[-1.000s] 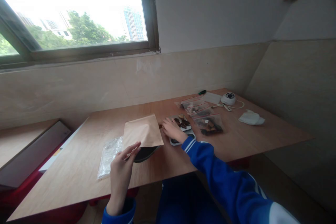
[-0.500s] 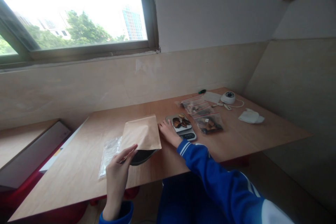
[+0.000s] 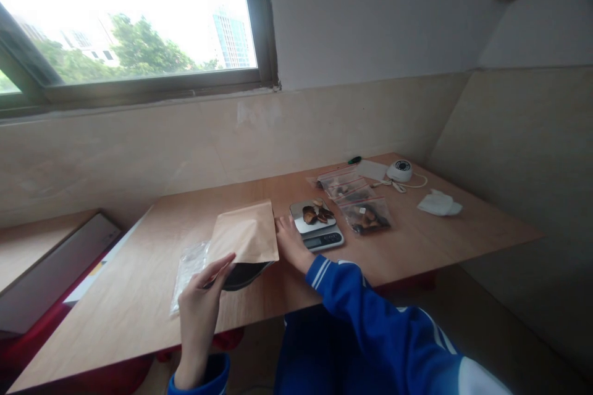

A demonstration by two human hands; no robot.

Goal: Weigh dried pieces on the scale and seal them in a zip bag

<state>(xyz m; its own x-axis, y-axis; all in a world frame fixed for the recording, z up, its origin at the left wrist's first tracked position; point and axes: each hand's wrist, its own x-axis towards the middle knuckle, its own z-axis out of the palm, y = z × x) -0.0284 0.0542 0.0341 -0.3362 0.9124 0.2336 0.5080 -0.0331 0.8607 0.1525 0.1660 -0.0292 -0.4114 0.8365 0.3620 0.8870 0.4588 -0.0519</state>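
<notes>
Kraft paper pouch [image 3: 244, 232] lies tilted on the wooden surface [image 3: 417, 247], with its open dark mouth turned toward the person and its far end lifted a little. Left hand [image 3: 200, 308] is at this mouth: the thumb and fingers are closed on the near lower edge of the pouch and pinch it. Right hand [image 3: 291, 241] rests on the surface just beside the right edge of the pouch, between the pouch and a small kitchen scale [image 3: 317, 226]. Its fingers are stretched out flat and apart, and they hold nothing; whether the fingertips touch the pouch I cannot tell. The blue sleeve [image 3: 370, 315] with white stripes at the cuff runs from this hand toward the lower right.

On the plate of the scale there are some dark dried pieces [image 3: 315, 213]. To the right of the scale lie several clear zip bags [image 3: 364, 210] with red closing strips; the nearest one has dark pieces inside. Left of the pouch, and partly under it, is an empty-looking clear plastic bag [image 3: 188, 271].

Farther back on the surface are a small white round device [image 3: 399, 170] with a cable, a flat white card [image 3: 373, 170] and a small green object [image 3: 354, 160]. A crumpled white tissue [image 3: 438, 203] lies near the right edge. Behind the surface is a beige wall with a window [image 3: 130, 18] above it.
</notes>
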